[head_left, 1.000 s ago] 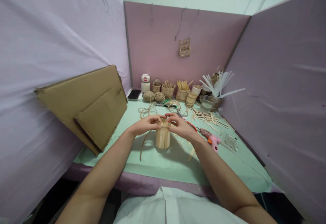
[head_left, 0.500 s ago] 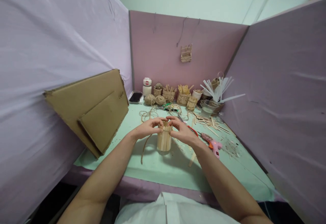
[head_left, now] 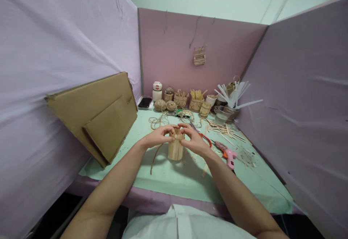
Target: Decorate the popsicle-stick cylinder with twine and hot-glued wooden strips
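Observation:
A small round cup made of upright wooden craft sticks [head_left: 175,151] stands on the table in front of me. My left hand [head_left: 161,136] is closed on the left side of its rim, thumb in front and fingers over the top. On the opposite side, my right hand [head_left: 192,137] pinches the rim in the same way. A braided cord [head_left: 154,159] runs from near the cup's upper left side down onto the table. Its upper end is hidden behind my left hand. Red-handled scissors [head_left: 207,139] lie just beyond my right wrist.
A pink glue gun [head_left: 230,155] lies right of my forearm. Loose sticks [head_left: 227,132] and tangled twine [head_left: 160,121] spread farther back. Along the back wall stand stick-filled baskets [head_left: 196,105], twine balls [head_left: 160,105] and a white jar [head_left: 157,93]. Cardboard [head_left: 108,123] leans at left.
The view has shifted slightly. Both hands stay at the cup's rim with almost no movement, and the cup remains in place.

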### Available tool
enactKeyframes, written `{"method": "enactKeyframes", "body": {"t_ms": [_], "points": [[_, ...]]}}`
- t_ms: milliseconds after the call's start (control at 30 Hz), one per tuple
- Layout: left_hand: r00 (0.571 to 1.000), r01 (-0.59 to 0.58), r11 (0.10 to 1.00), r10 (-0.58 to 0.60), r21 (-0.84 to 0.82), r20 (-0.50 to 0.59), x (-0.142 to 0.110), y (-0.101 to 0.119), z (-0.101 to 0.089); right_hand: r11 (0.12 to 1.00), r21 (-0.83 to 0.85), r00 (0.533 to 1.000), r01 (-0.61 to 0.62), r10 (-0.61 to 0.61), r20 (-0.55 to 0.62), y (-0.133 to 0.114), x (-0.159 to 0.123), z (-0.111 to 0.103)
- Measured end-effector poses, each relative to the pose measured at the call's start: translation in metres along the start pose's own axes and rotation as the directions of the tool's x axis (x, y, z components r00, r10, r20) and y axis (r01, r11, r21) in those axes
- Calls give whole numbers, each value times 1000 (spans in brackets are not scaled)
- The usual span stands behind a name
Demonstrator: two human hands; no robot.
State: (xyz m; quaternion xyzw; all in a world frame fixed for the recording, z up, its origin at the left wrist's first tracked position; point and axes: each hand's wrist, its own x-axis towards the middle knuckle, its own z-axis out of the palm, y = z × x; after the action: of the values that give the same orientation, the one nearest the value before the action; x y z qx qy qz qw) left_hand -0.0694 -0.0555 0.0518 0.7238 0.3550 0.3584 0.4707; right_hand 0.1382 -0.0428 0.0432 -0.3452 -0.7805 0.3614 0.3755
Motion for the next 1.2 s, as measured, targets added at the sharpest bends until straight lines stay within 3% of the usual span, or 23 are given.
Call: {"method": "enactKeyframes", "body": {"t_ms": [800,967,1100,1200], "points": [[995,-103,973,103,205,11,2,-3,3,998,-17,998,56,-57,-41,9,-6,-2],[984,-148,975,161,168,-72,1,-3,-2,993,13,985,115,-112,-130,16,-9,-3],[972,-175,966,200,190,-125,3,-5,-2,996,79,988,47,-35,-152,28,-12,6],[957,-199,933,251,299,-146,5,-8,2,992,125,988,0,19,-154,35,-13,18]]}}
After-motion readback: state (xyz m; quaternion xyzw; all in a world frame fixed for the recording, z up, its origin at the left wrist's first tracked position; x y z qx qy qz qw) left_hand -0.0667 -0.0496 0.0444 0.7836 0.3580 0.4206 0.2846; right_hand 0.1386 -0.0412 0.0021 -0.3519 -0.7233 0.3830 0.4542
